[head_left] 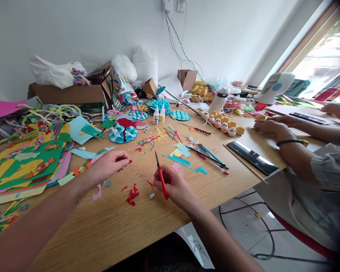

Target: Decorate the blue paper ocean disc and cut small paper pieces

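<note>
My right hand (171, 184) holds a pair of scissors with red handles (162, 182), the dark blades pointing away from me and looking closed. In my left hand (113, 163), thumb and fingers pinch a tiny piece of red paper (130, 161). Red paper scraps (132, 195) lie on the table between my hands, with a small light-blue scrap (152, 195) near my right hand. Beyond them, a red paper fish (126, 122) stands on a brown twisted stem above a blue-and-white disc (123, 135). Two white glue bottles (156, 115) stand behind it.
Stacked coloured paper (25, 166) covers the left side. Pencils and brushes (212, 156) lie right of the middle, near a black phone (252, 157) and a wooden stick (243, 163). Egg-carton figures (222, 124) stand behind. Another person's hands (274, 126) rest at the right.
</note>
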A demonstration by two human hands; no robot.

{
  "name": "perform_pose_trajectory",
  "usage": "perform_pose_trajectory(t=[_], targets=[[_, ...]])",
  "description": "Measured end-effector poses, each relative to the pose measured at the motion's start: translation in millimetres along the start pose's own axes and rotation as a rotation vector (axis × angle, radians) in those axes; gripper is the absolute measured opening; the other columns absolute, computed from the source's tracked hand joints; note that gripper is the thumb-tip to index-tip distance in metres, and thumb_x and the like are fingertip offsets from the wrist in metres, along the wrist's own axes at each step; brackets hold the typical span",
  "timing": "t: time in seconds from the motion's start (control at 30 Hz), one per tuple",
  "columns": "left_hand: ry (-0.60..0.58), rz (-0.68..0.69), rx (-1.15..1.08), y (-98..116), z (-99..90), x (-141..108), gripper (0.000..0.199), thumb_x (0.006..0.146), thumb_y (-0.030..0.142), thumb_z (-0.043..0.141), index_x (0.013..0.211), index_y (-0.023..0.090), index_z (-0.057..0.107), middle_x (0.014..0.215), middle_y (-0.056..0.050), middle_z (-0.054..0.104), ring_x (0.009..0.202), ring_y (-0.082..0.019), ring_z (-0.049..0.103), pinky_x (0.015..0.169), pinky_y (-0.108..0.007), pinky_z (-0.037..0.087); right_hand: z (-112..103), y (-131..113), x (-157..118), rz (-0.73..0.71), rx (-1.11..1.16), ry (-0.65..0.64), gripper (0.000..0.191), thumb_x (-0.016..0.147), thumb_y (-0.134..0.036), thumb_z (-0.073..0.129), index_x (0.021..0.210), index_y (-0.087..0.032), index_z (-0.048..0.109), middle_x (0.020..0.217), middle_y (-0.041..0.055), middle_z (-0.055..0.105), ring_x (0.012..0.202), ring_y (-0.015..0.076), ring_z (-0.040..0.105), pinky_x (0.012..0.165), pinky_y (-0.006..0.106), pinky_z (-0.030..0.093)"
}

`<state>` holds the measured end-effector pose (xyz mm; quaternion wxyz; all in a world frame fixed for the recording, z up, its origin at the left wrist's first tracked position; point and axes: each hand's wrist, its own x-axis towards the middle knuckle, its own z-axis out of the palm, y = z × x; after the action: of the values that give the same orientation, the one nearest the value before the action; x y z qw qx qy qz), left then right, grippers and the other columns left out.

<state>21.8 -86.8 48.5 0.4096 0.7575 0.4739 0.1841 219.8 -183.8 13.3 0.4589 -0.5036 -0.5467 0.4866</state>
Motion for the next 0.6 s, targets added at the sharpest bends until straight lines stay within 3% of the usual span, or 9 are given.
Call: perform_pose_trajectory(t=[0.17, 0.33, 0.6], targets=[[-0.043, 0.027, 0.292, -5.4, -7.6, 49.4, 0.025, 0.072, 0.041, 0.043, 0.072, 0.019, 0.055, 0.06, 0.002, 0.051, 0.056, -0.014, 0.048, 0.053, -0.025, 0.038, -10.1, 14.2, -3.1, 0.034, -0.043, 0.007, 0.015, 0.067, -0.018, 0.058, 0.067, -0.02, 0.043, 0.065, -0.0038, 0.048, 0.061, 0.0105, 0.045, 0.056, 0.023, 0.035], [-0.046, 0.062, 0.421, -10.2, -7.4, 87.3, 0.017, 0.067, 0.032, 0.045, 0.064, 0.019, 0.055, 0.061, 0.001, 0.055, 0.062, -0.016, 0.05, 0.059, -0.026, 0.037, -12.2, 22.3, -5.3, 0.078, -0.099, 0.01, 0.017, 0.068, -0.02, 0.058, 0.066, -0.021, 0.041, 0.065, -0.0032, 0.047, 0.06, 0.011, 0.043, 0.056, 0.023, 0.034], [-0.116, 0.058, 0.534, -20.7, -6.2, 111.9, 0.017, 0.068, 0.032, 0.043, 0.062, 0.019, 0.053, 0.061, 0.0, 0.055, 0.061, -0.017, 0.051, 0.055, -0.025, 0.033, -14.6, 21.9, -5.3, 0.106, -0.138, -0.024, 0.008, 0.071, -0.021, 0.051, 0.07, -0.02, 0.043, 0.068, -0.0014, 0.047, 0.062, 0.0122, 0.042, 0.056, 0.025, 0.033]])
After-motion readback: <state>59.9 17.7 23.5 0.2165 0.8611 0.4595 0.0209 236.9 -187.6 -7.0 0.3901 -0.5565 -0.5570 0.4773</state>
